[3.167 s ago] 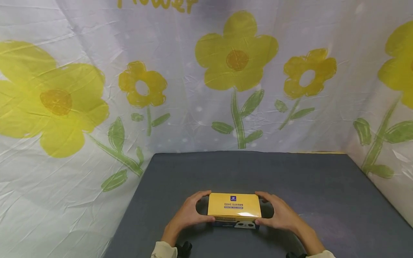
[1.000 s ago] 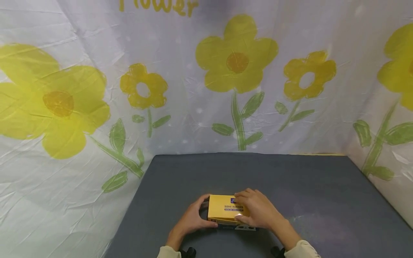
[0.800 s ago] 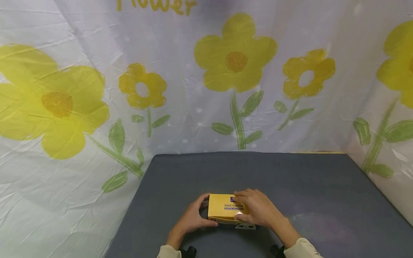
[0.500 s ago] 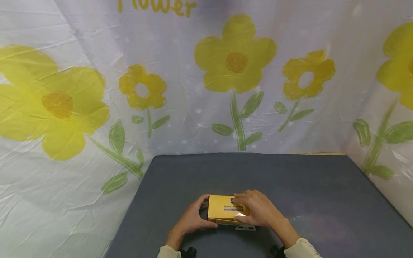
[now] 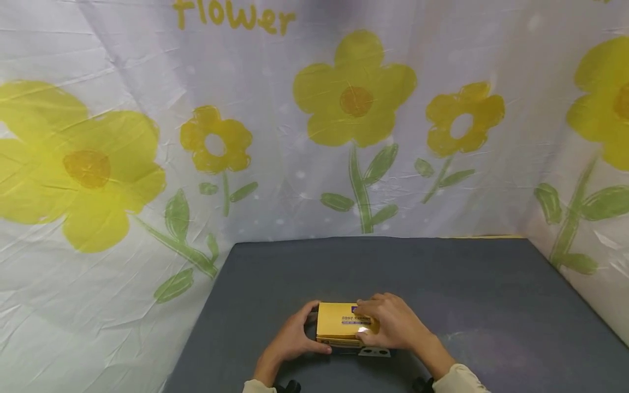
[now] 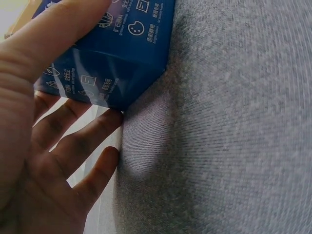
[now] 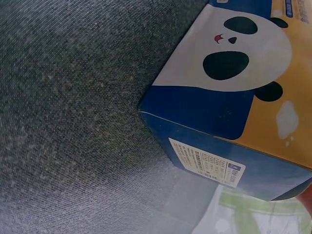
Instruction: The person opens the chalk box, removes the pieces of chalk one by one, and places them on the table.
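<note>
A yellow and blue cardboard box with a panda face printed on its front rests on the grey table. My left hand grips its left end, thumb at the near side and fingers at the far side. The left wrist view shows that thumb across the blue printed side of the box. Over the right part of the yellow lid lies my right hand, pinching it across with thumb near and fingers far. In the right wrist view, the panda side of the box shows; the right hand is almost wholly out of frame.
The grey cloth-covered tabletop stretches behind the box and to both sides. A white curtain printed with yellow flowers encloses the table at the back, left and right.
Since the earliest frame, my right hand has moved from the box's right end onto its lid. My left hand stays at the left end. Lately only the head view has tilted slightly.
</note>
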A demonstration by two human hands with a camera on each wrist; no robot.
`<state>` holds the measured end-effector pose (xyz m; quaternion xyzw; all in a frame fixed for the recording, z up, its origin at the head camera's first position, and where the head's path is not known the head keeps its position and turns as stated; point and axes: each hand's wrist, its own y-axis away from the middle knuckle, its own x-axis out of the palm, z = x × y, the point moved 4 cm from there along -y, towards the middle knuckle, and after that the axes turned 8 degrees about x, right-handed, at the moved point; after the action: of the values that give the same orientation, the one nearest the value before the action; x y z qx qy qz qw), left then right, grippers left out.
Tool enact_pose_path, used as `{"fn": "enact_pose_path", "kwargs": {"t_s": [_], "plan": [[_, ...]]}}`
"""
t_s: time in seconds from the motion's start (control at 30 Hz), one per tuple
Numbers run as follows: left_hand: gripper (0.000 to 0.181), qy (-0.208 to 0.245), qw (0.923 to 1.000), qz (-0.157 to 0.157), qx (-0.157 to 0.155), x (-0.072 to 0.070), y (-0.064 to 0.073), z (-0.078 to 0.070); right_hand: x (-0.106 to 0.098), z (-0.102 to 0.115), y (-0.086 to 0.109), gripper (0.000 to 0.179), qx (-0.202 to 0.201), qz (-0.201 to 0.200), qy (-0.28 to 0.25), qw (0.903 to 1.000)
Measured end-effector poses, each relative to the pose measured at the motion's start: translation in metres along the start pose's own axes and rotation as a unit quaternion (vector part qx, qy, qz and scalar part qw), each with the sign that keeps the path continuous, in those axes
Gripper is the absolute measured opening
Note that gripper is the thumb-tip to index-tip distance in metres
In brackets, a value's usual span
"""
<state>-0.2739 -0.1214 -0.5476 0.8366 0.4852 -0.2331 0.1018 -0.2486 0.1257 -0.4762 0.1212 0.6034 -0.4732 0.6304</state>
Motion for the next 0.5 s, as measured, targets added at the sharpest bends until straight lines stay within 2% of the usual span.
{"fn": "enact_pose_path", "kwargs": {"t_s": [0.13, 0.37, 0.5], "plan": [[0.108, -0.002, 1.0000, -0.001, -0.001, 0.0002, -0.0004, -0.0009, -0.0010, -0.0012, -0.0011, 0.033, 0.006, -0.007, 0.001, 1.0000], [0.101, -0.005, 1.0000, -0.002, 0.005, -0.0001, -0.0009, 0.0004, -0.0030, -0.0054, -0.0048, 0.032, 0.045, 0.017, -0.063, 0.9968], [0.101, -0.003, 1.0000, -0.003, 0.005, -0.0009, 0.0010, 0.0004, -0.0017, -0.0067, -0.0052, 0.031, 0.062, 0.026, -0.080, 0.9945]]}}
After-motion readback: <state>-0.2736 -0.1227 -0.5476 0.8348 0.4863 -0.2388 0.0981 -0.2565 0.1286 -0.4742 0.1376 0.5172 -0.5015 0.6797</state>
